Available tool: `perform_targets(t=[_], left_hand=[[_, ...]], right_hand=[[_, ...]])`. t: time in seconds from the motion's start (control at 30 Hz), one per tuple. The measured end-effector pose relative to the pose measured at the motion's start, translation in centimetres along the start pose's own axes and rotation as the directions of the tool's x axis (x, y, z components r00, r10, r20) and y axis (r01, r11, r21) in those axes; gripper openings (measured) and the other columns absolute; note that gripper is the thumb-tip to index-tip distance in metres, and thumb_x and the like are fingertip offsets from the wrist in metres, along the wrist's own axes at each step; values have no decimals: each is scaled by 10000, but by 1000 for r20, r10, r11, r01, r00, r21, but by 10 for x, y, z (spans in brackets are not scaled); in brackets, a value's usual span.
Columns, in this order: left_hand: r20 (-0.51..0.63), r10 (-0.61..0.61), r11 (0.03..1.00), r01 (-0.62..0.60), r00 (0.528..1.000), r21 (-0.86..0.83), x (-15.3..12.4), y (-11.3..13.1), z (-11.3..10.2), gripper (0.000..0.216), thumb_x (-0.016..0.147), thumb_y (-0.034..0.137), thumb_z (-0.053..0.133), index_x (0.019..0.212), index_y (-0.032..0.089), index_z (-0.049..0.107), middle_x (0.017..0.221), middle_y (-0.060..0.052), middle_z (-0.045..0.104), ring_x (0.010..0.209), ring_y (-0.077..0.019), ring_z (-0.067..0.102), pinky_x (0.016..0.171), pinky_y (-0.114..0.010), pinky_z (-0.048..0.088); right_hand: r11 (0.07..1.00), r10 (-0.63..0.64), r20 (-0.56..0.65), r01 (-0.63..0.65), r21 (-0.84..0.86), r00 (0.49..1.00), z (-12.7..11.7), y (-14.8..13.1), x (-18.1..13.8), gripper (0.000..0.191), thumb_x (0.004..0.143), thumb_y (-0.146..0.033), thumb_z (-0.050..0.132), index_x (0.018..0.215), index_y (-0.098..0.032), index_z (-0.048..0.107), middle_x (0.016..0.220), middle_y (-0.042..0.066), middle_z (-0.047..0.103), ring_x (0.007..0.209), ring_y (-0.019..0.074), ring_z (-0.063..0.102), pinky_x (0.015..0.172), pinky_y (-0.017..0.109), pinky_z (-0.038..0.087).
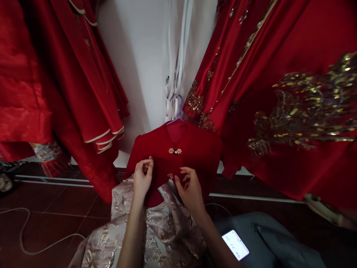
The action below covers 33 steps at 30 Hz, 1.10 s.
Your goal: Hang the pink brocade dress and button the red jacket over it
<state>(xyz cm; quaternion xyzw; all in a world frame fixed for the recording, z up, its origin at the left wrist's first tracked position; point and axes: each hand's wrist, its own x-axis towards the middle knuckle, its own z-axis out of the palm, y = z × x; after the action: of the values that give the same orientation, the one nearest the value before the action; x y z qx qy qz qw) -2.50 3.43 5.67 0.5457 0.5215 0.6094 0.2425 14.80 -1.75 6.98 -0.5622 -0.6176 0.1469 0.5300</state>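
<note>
A small red dress top (195,149) hangs on a purple hanger (176,109), with a silver brocade skirt (167,227) below it. My left hand (142,178) pinches the red fabric at a pearl button near the left side of the chest. My right hand (189,188) has curled fingers pinching beside another pearl clasp (170,175) lower on the front. A third pearl clasp (174,150) sits fastened at the collar, above both hands.
Long red gowns hang at the left (55,82) and, gold-embroidered, at the right (292,111). A white wall (139,56) is behind. A lit phone (235,244) lies on grey cloth (273,238). A white cable (25,238) trails over the dark floor.
</note>
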Motion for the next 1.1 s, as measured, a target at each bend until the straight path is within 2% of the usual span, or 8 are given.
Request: perform_targets(t=[0.1, 0.2, 0.3, 0.47, 0.63, 0.7, 0.83, 1.1], left_hand=[[-80, -29, 1000, 28, 996, -7, 4, -21, -5, 241, 742, 269, 604, 951, 175, 530, 925, -60, 597, 818, -163, 593, 774, -324, 486], [-90, -4, 999, 9, 996, 48, 4, -30, -6, 233, 705, 154, 584, 920, 187, 499, 923, -49, 593, 852, -169, 589, 815, -347, 473], [-43, 55, 988, -48, 998, 148, 1, -28, -2, 328, 675, 75, 554, 975, 202, 514, 965, -49, 598, 888, -179, 577, 857, -374, 451], [51, 107, 991, -111, 993, 77, -2, -27, 6, 428, 679, 65, 544, 1082, 199, 498, 1024, -73, 575, 930, -178, 564, 859, -363, 457], [48, 71, 997, -71, 996, 8, -2, -37, 12, 372, 698, 103, 559, 1051, 195, 484, 1014, -63, 570, 919, -162, 569, 870, -356, 456], [53, 69, 997, -68, 996, -20, -1, -39, 13, 349, 718, 124, 557, 1050, 192, 475, 1020, -68, 569, 921, -159, 569, 878, -357, 453], [73, 76, 996, -73, 994, -48, -1, -37, 13, 354, 741, 152, 557, 1084, 194, 481, 1031, -74, 575, 918, -154, 567, 877, -351, 450], [67, 46, 996, -41, 997, -84, -4, -23, 17, 297, 739, 185, 585, 1028, 200, 517, 1017, -65, 592, 944, -166, 575, 888, -358, 448]], right_hand=[[995, -39, -1, 38, -95, 999, 8, 14, 2, 337, 773, -334, 560, 1065, -177, 494, 937, 78, 534, 736, 177, 521, 674, 333, 471], [986, -50, -31, 45, -159, 998, 14, 20, 2, 310, 765, -325, 557, 1031, -183, 485, 906, 75, 513, 782, 204, 531, 691, 349, 471], [981, -22, 58, 33, -190, 998, 19, 24, -3, 274, 782, -307, 525, 1030, -197, 491, 903, 71, 523, 764, 204, 554, 663, 341, 477], [968, 41, 87, -18, -252, 995, 29, 42, -11, 422, 781, -314, 521, 1167, -164, 444, 1029, 130, 549, 831, 239, 586, 687, 370, 493], [965, 7, 115, 23, -260, 993, 34, 59, -2, 227, 784, -296, 524, 979, -182, 551, 837, 73, 587, 777, 220, 590, 730, 361, 477], [969, -1, 127, 33, -246, 992, 35, 62, 3, 173, 778, -333, 552, 878, -193, 571, 821, 67, 587, 736, 205, 584, 716, 353, 476], [991, 16, 91, -4, -137, 996, 39, 62, 13, 240, 752, -417, 601, 817, -187, 585, 791, 66, 605, 650, 180, 581, 652, 324, 483], [999, 15, 120, -20, 46, 993, 35, 41, 18, 200, 733, -385, 602, 737, -185, 601, 756, 52, 651, 649, 164, 595, 578, 272, 471]])
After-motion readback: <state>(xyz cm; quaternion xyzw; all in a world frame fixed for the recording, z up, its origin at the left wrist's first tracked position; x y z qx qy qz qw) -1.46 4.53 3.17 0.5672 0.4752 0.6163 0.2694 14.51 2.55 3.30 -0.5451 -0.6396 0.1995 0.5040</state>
